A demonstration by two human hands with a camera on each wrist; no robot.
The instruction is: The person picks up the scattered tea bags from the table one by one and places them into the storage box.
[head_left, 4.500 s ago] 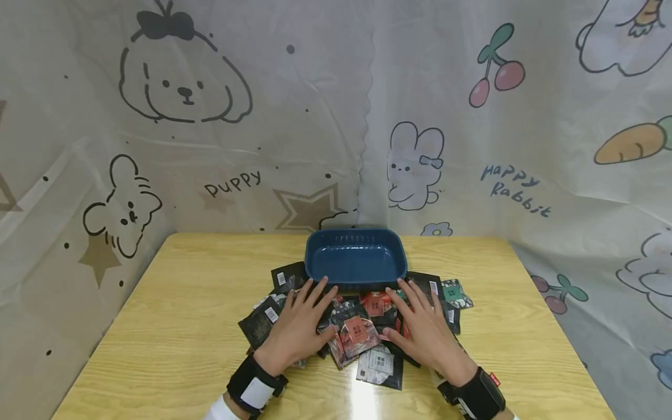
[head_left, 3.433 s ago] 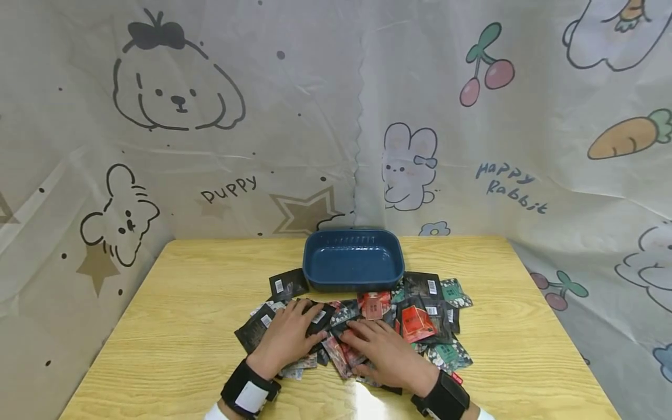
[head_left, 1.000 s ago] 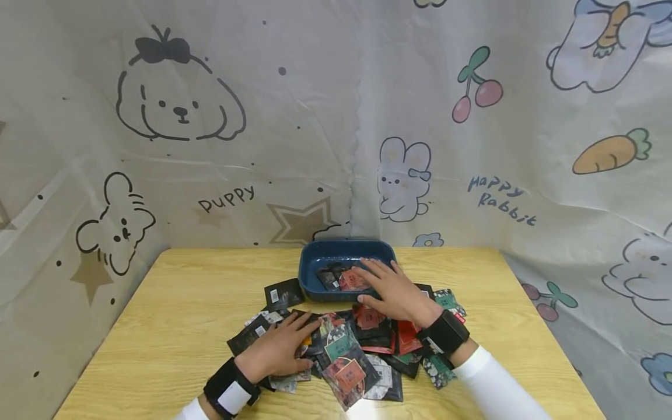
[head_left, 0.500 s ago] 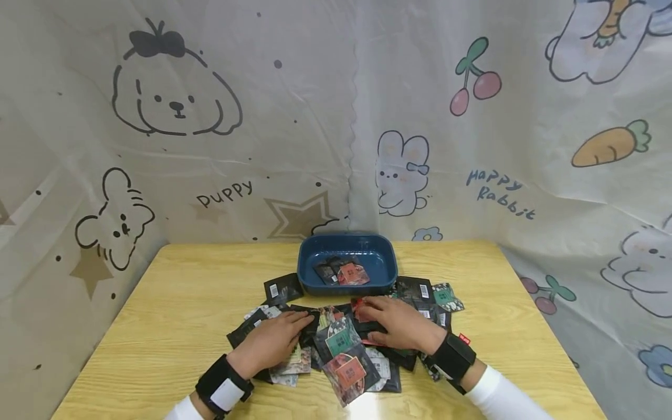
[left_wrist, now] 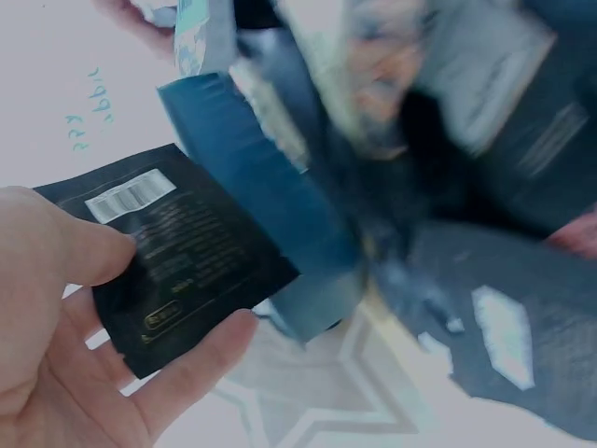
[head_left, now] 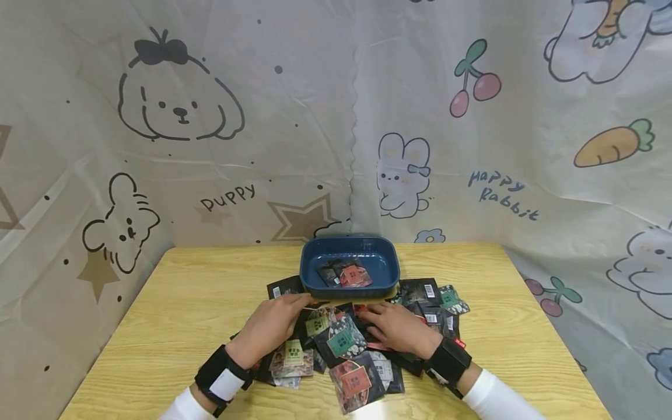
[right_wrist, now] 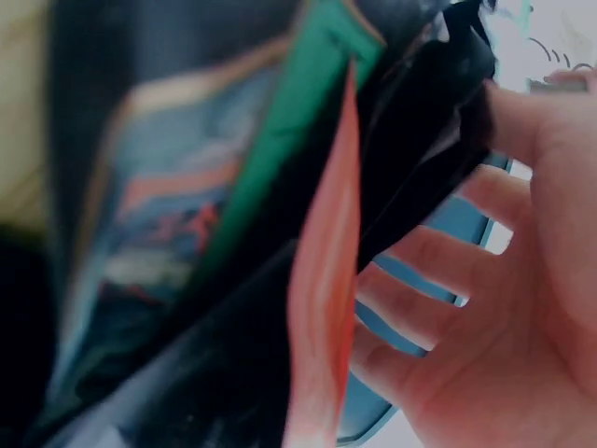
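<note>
My left hand (head_left: 270,325) is over the left part of a heap of small flat sachets; in the left wrist view it holds a black sachet (left_wrist: 187,252) with a white barcode between thumb and fingers. On the heap's right part is my right hand (head_left: 396,326). The right wrist view shows its thumb at the edge of a black sachet (right_wrist: 424,140) and its fingers behind, partly hidden. A green-labelled sachet (head_left: 342,340) and a red-labelled one (head_left: 357,382) lie between the hands. Behind the heap stands a blue rectangular dish (head_left: 385,287) with several sachets (head_left: 355,275) inside.
The heap spreads over the wooden table (head_left: 173,326) in front of the dish. Beyond its right side lie a barcoded black sachet (head_left: 420,290) and a green patterned one (head_left: 452,300). A printed cloth (head_left: 294,151) hangs behind the table.
Several sachets went into the dish earlier. Since then my right hand has drawn back from the dish to the heap. My left hand has moved slightly up and now holds a black sachet.
</note>
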